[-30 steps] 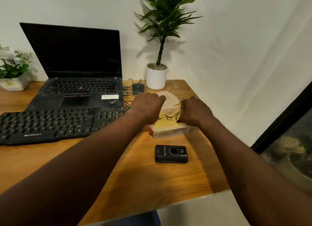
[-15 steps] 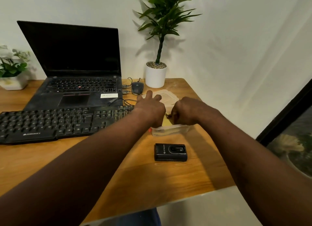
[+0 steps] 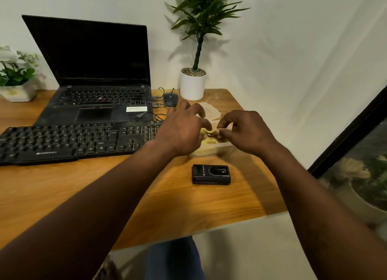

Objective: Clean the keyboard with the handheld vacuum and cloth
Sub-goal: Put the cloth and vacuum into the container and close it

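Right hand: my right hand point(image 3: 245, 131) is pinching a fold of the yellow cloth point(image 3: 209, 132) between thumb and fingertips, raising it just above the clear container point(image 3: 211, 151).
Left hand: my left hand point(image 3: 182, 131) is hovering at the cloth's left end with its fingers spreading loosely. Whether the thumb underneath is gripping the fabric I cannot tell, as the back of the hand is hiding it.
What is changing: a second ago both fists were resting at the container's two sides with the cloth lying flat inside. Now they are closing in over its middle, nearly touching, and the cloth is bunching up out of the container.
Cloth: it is coming up but is still partly lying in the container, to the right of the keyboard point(image 3: 73, 141).
Vacuum: the small black unit point(image 3: 211, 174), which I am taking for the handheld vacuum, is lying untouched on the table point(image 3: 62, 185), just in front of the container.
Lid: the lid point(image 3: 212, 112) is lying off, behind the container.
Meaning for the task: I am only fetching the cloth, so cleaning is not yet beginning and the keyboard is waiting untouched.
Next, as I am judging it: I should be lifting the cloth clear without dragging the light container along.
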